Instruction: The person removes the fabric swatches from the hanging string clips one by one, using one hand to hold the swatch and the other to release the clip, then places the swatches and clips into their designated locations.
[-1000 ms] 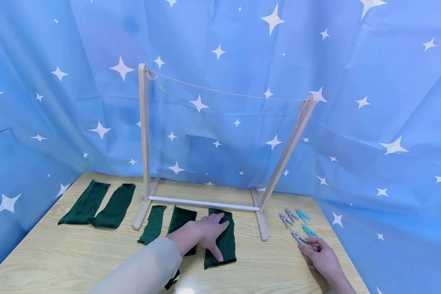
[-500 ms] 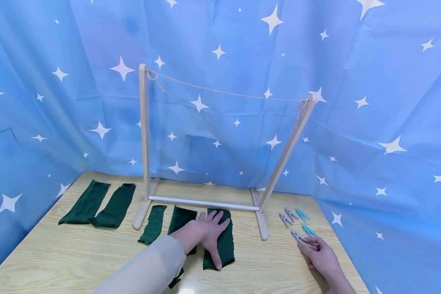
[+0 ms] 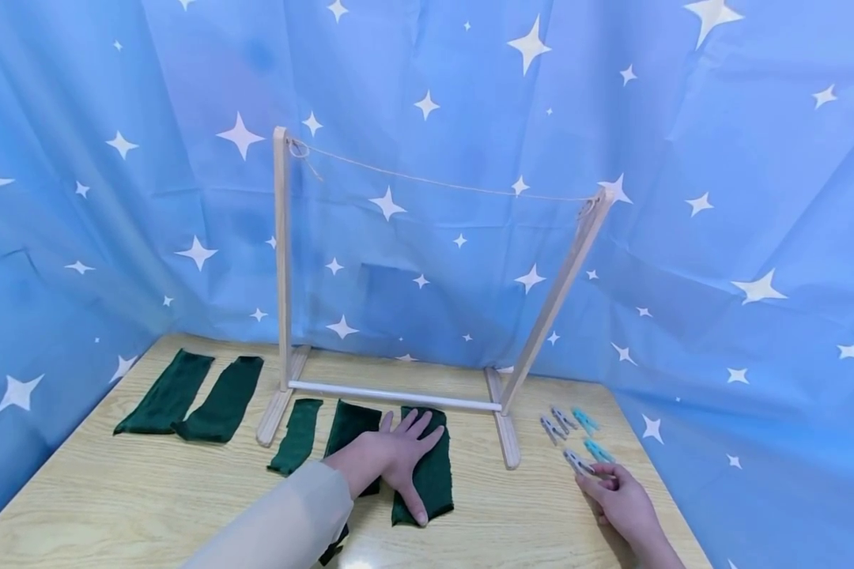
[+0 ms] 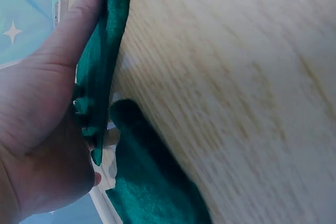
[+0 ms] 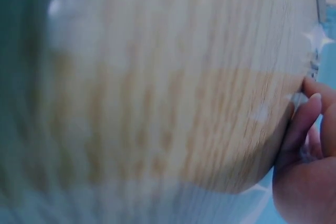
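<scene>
Wooden table [image 3: 114, 506], blue star curtain [image 3: 719, 158], one rack [image 3: 398, 391]. Five green cloths; five pegs. My left hand [image 3: 391, 454] flat on the rightmost cloth [image 3: 430, 474]; my right hand [image 3: 622, 498] pinches a grey peg [image 3: 578, 462].

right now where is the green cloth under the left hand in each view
Head: the green cloth lies at lower centre, flat under the left hand.
Left wrist: the green cloth is at upper left, beside the thumb.
Right wrist: not in it.
Shared landmark: the wooden table.
</scene>
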{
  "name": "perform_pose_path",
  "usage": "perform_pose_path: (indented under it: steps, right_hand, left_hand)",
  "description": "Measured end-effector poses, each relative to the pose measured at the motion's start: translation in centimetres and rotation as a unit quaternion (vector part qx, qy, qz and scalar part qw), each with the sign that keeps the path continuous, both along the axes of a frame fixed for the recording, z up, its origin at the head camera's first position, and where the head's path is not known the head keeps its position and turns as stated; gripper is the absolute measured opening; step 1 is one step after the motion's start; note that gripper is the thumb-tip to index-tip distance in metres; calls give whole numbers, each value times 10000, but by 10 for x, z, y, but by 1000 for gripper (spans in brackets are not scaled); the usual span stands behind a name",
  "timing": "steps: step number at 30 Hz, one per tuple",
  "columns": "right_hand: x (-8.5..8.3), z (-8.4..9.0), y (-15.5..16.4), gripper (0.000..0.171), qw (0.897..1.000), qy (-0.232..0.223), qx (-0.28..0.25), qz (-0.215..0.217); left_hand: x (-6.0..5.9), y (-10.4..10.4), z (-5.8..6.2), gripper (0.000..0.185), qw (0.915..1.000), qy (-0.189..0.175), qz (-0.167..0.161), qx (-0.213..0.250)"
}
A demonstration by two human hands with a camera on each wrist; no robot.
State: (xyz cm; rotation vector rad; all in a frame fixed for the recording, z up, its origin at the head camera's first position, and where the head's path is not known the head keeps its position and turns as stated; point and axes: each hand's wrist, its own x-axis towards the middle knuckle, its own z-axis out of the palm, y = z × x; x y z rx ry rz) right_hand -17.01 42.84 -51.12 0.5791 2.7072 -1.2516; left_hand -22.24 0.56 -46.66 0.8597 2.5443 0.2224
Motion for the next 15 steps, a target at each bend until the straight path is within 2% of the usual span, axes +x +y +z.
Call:
perform_pose_path:
  steps: [6,10,13,15]
  right_hand:
    - [-3,0,-1,69,10000,25,25,58]
    - [-3,3,0,77,9999,46,65,117]
    - [0,7,1,82,9999,18,76,149]
    - [4,9,2,85,9998,-8,80,164]
  left_hand:
    - [-1,-2,0,134,9999,-65,53,136]
    - [-2,-3,3,131,9993,-127,56,346]
    - [0,-6,4,128,9977,-87,-34,679]
    - [4,-11,6,122,9937,-3,-76,1117]
